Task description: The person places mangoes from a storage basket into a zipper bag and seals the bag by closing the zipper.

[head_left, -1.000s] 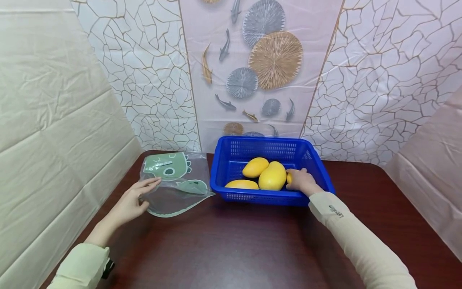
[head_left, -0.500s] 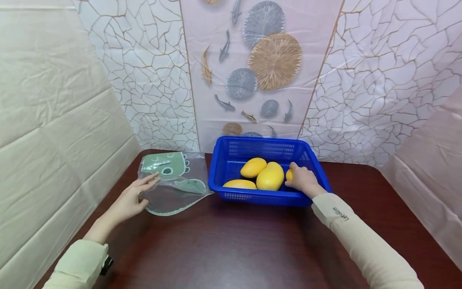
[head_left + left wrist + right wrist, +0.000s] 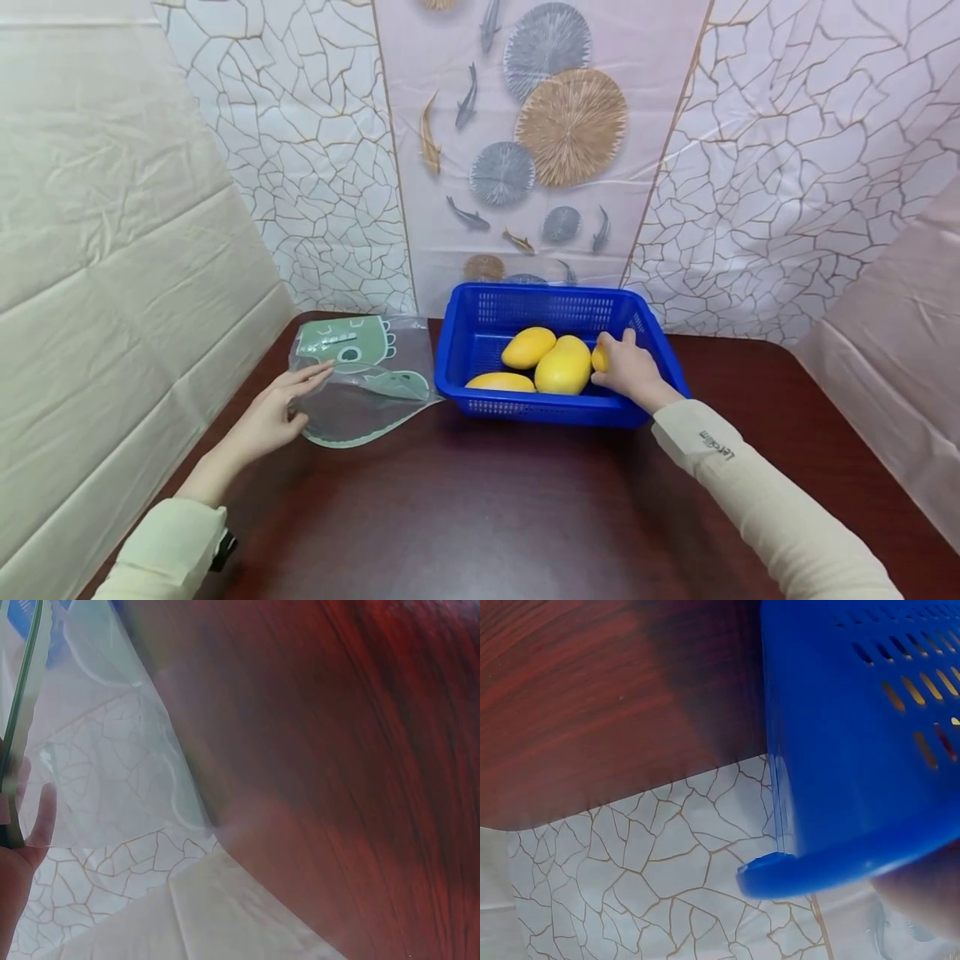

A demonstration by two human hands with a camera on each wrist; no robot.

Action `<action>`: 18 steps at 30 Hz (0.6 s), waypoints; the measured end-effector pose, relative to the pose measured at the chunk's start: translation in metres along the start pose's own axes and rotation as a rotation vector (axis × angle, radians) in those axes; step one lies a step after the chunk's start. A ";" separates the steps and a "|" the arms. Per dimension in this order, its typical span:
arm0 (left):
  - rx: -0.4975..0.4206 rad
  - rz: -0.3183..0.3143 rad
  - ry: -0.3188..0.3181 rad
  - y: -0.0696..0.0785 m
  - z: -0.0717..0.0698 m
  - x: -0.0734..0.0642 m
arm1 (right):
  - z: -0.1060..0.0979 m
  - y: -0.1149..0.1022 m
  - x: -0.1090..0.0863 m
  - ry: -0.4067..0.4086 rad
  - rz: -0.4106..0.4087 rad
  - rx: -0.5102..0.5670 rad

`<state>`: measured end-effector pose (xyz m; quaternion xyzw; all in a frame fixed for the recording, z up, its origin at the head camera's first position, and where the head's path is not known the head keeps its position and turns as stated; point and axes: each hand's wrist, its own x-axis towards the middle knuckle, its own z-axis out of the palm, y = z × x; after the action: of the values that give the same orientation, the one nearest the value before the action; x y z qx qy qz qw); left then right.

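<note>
My left hand (image 3: 273,412) holds the mouth edge of a clear zip bag (image 3: 348,412) with a green cartoon print, lying at the left of the table. In the left wrist view, the bag's green-edged strip (image 3: 22,682) runs by the thumb, and fingers (image 3: 45,817) show through the film. Inside the blue basket (image 3: 525,407), my right hand (image 3: 632,371) grips a yellow mango (image 3: 599,358), mostly covered by the fingers. Other mangoes lie left of it: a large one (image 3: 564,367), a smaller one (image 3: 528,347) and one at the front wall (image 3: 500,382).
A dark red-brown wooden table (image 3: 480,508) carries everything. Behind it hangs a patterned cloth (image 3: 517,233), and a cream cloth wall (image 3: 127,250) rises on the left. The basket's slotted end (image 3: 855,750) and its rim fill the right side of the right wrist view.
My right hand has shifted slightly at the mango, its fingers now reaching further over the top. The left hand and bag stay almost where they were.
</note>
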<state>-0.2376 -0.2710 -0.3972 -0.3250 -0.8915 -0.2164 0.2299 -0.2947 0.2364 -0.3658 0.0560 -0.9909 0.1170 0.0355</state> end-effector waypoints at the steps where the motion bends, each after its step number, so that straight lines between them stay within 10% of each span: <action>1: 0.003 0.006 0.004 0.000 0.000 -0.001 | 0.000 0.000 0.000 0.009 -0.006 0.001; 18: 0.002 0.013 0.012 -0.001 0.002 0.003 | -0.007 0.004 -0.006 0.173 -0.030 0.020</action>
<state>-0.2404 -0.2691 -0.3975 -0.3293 -0.8882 -0.2159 0.2369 -0.2885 0.2421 -0.3604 0.0609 -0.9820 0.1308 0.1219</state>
